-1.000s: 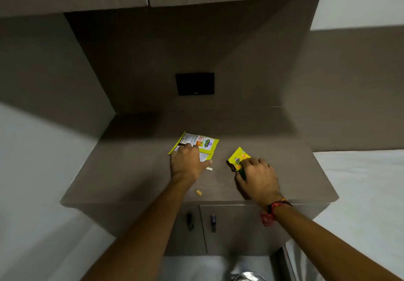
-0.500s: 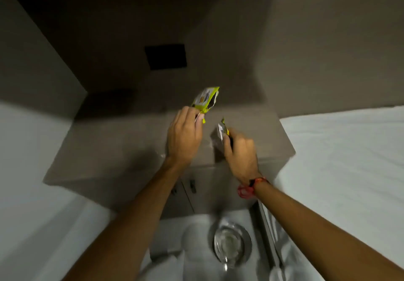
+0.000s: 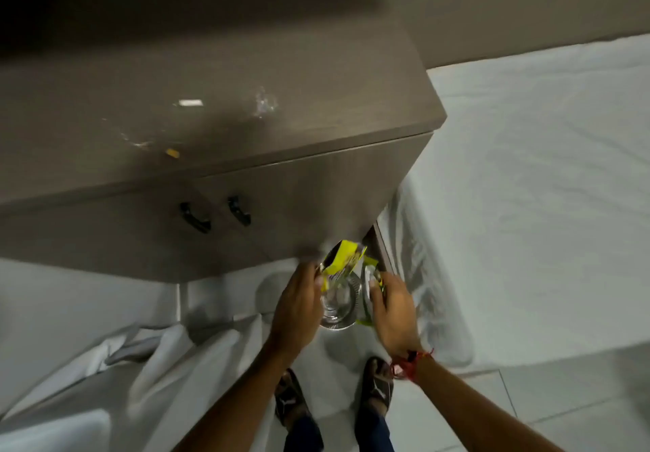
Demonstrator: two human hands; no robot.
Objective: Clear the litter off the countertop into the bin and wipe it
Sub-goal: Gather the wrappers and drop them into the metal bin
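My left hand [image 3: 297, 305] grips a yellow snack wrapper [image 3: 343, 256] and holds it over the round steel bin [image 3: 339, 305] on the floor. My right hand [image 3: 392, 305] is closed on a smaller yellow wrapper [image 3: 369, 277] at the bin's right rim. On the brown countertop [image 3: 316, 114] lie a white scrap [image 3: 190, 103], a small orange crumb [image 3: 172, 153], a clear plastic bit [image 3: 264, 104] and some smears [image 3: 135, 140].
The cabinet below has two doors with dark handles [image 3: 195, 218] [image 3: 239, 210]. A bed with a white sheet [image 3: 527, 188] stands to the right, a crumpled white cloth [image 3: 158, 356] lies lower left. My feet in sandals [image 3: 376, 390] stand on the tiled floor.
Both hands lifted the wrappers off the countertop and carried them down to the bin on the floor. My view tilted downward, so the cabinet front and my feet show.
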